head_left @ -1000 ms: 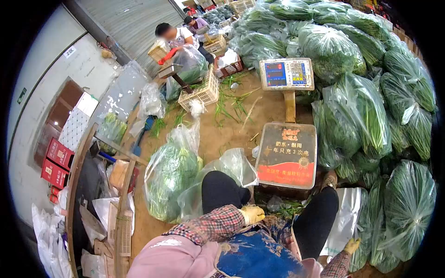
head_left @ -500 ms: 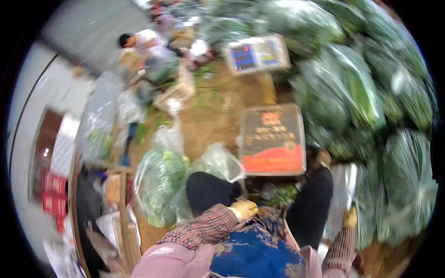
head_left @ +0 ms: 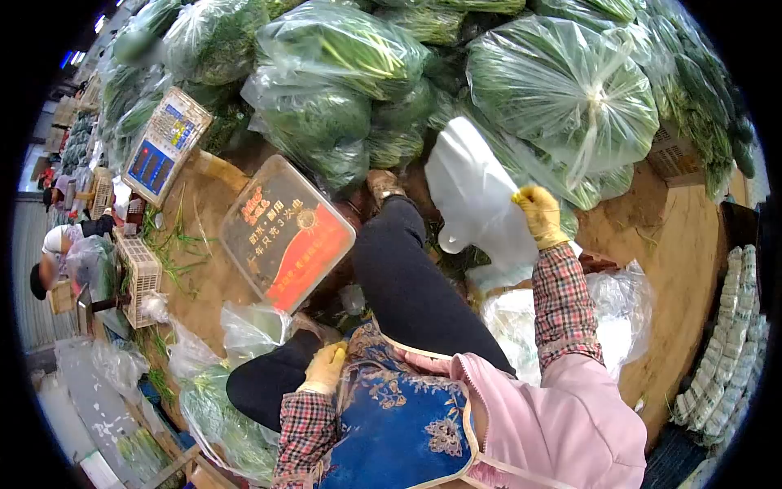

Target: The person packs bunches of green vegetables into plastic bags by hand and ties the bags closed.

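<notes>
My right hand (head_left: 542, 216), in a yellow glove, grips the edge of a whitish plastic bag (head_left: 472, 196) to the right of my knee. My left hand (head_left: 324, 367), also gloved, rests by my left thigh with its fingers closed; what they hold, if anything, is hidden. The scale's platform (head_left: 287, 232), with a black and red cover, stands in front of my legs, and its display (head_left: 167, 147) is at the upper left. More plastic bags (head_left: 521, 326) lie below my right forearm.
Large clear bags of green vegetables (head_left: 570, 98) are piled across the front. A filled bag (head_left: 224, 407) stands at my left leg. A co-worker (head_left: 65, 240) sits at the far left beside a crate (head_left: 140, 273). Bundled packs (head_left: 717, 350) lie at the far right.
The view has swung to the right. My right hand has come up from beside the filled bags and now has the whitish bag raised. My left hand stays near my thigh.
</notes>
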`<state>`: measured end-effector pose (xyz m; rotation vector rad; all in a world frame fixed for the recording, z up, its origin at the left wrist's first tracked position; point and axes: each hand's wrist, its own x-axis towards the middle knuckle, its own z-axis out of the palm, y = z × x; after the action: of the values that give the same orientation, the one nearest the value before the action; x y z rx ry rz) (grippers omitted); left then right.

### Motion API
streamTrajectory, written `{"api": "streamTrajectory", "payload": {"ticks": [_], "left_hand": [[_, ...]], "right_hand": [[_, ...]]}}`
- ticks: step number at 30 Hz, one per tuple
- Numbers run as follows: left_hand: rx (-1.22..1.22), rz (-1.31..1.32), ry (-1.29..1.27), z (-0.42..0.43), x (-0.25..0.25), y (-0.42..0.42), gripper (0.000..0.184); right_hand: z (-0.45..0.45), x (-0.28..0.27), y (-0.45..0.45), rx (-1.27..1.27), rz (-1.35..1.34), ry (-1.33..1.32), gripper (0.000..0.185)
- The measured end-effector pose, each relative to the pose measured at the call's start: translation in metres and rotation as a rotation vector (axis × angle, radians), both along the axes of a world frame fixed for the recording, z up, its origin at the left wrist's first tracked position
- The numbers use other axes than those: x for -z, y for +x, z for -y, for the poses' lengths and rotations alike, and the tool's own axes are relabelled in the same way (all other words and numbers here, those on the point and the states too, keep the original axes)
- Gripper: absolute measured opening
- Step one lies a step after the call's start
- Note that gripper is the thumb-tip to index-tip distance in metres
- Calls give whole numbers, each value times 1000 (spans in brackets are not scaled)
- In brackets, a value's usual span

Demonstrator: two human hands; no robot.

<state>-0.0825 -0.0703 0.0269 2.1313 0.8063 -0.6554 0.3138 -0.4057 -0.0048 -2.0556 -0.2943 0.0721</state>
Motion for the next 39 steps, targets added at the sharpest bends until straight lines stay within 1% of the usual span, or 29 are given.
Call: {"api": "streamTrajectory", "payload": {"ticks": [1, 2, 4, 5, 6, 7, 8, 9, 11, 12, 13, 15, 20, 22, 23, 25, 27, 28, 29, 30, 31, 32, 33, 34, 35, 36, 37, 38, 39], "left_hand": [[-9, 18, -12, 1, 6, -7, 33], [42, 59, 45, 6, -8, 1, 32], [24, 12, 68, 5, -3, -2, 32], [3, -31, 72, 4, -2, -1, 33], [15, 29, 51, 3, 5, 0, 34], [6, 77, 38, 2, 5, -4, 35], [9, 9, 71, 9, -10, 5, 37], [37, -15, 7, 7, -15, 10, 38], [22, -21, 18, 7, -17, 12, 39], [29, 4, 42, 5, -6, 5, 38], [41, 27, 59, 3, 4, 1, 38], [-4, -27, 27, 7, -22, 14, 37], [-91, 22, 87, 5, -8, 7, 37], [-137, 135, 43, 6, -3, 2, 33], [-139, 203, 138, 8, -4, 1, 36], [-179, 225, 96, 6, -11, 6, 38], [-406, 537, 25, 3, 9, 6, 38], [-412, 656, 16, -6, 20, 7, 42], [-559, 706, -85, 0, -14, 21, 47], [-527, 610, -57, -9, -30, 26, 54], [-628, 765, -131, -12, -34, 30, 55], [-502, 863, 190, -22, -46, 28, 57], [-406, 883, 307, -45, -60, 15, 56], [-443, 850, 410, -56, -100, 1, 53], [-508, 895, 686, -71, -115, -26, 47], [-681, 903, 711, -85, -116, -60, 47], [-856, 920, 725, -99, -118, -94, 46], [-950, 715, 941, -109, -104, -138, 50], [-1045, 475, 1042, -108, -93, -177, 61]], "right_hand": [[4, 3, 4, 75, 10, 35, 16], [11, 7, 10, 53, -46, 2, 15], [18, -1, 11, 17, -102, -28, 14], [17, -28, 6, -1, -79, -70, 14], [10, -41, 3, -36, -56, -110, 14], [14, -33, 5, -69, 123, -91, 13], [10, -38, 2, -61, -6, 135, 14], [12, -36, 4, -56, -103, 109, 15], [25, -4, 19, -29, 87, -139, 18], [10, -42, 7, 35, 139, -130, 13], [6, -65, 2, 67, 278, 111, 16], [13, -80, 4, 36, 302, 123, 18], [31, -116, 44, 90, 539, 167, 28], [21, -149, 49, 10, 559, 189, 28], [18, -168, 40, -39, 573, 202, 27], [5, -195, 24, -117, 632, 242, 28], [-27, -209, 11, -64, 630, 156, 28], [-51, -221, -7, -232, 948, 369, 21], [-56, -220, -7, -244, 943, 357, 21], [-63, -212, -8, -325, 688, 423, 17], [-70, -203, -7, -400, 441, 494, 13], [-64, -179, 12, -384, 455, 264, 12], [-59, -164, 32, -372, 469, 34, 10], [-57, -179, 23, -365, 367, -346, 15], [-45, -170, 32, -371, 298, -556, 19], [-30, -139, 40, -430, 119, -278, 22], [-18, -120, 52, -397, -131, -469, 31], [-22, -121, 39, -436, 153, -759, 39], [-35, -124, 20, -462, 450, -1036, 47]]}}
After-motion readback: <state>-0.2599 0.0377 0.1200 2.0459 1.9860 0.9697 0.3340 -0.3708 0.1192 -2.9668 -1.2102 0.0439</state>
